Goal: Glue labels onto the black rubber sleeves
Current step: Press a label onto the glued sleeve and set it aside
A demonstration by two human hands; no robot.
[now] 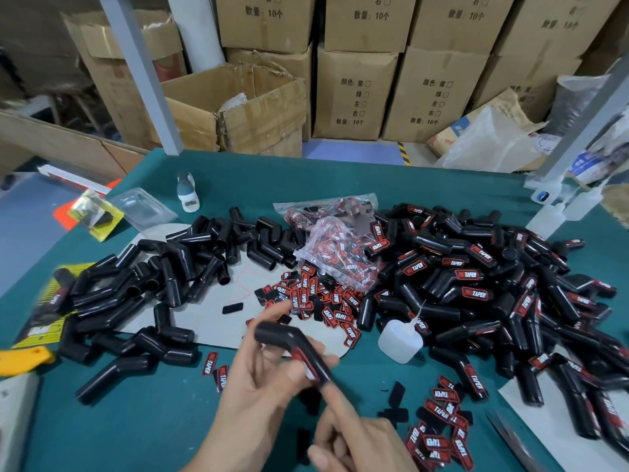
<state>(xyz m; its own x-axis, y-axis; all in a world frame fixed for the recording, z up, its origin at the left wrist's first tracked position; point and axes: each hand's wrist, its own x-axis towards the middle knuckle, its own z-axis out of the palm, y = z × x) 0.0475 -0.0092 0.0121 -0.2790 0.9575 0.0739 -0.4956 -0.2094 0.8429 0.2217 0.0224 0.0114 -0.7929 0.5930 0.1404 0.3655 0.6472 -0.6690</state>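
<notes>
A: Only the head view to go on. What is being held?

B: The left hand (269, 379) grips one bent black rubber sleeve (294, 349), fingers curled round it near the middle of the green table (340, 178). A red-edged label (301, 356) sits on the sleeve's near limb, partly hidden by the fingers.

A: And the other hand?

B: The right hand (354, 434) is low and near, forefinger stretched up to the sleeve's near end, the other fingers curled. Motion blur keeps me from saying whether it pinches anything or only presses; I cannot tell.

A: Where is the rest of the work?

B: Bare sleeves (163, 267) are heaped on the left, labelled sleeves (476, 284) in a bigger heap on the right. Loose labels (326, 301) spill from a clear bag (335, 253) in the middle, with more labels (442, 427) near right. The glue bottle (401, 338) stands just right of the hands, nozzle up.

A: What could go wrong from here?

B: My guess: the label slides or sets crooked if the finger lets go before the glue takes, since the sleeve is curved. Squeezed-out glue could reach the fingers. And the upright bottle stands close beside the piles, so a careless sweep of the right hand might tip it over.
</notes>
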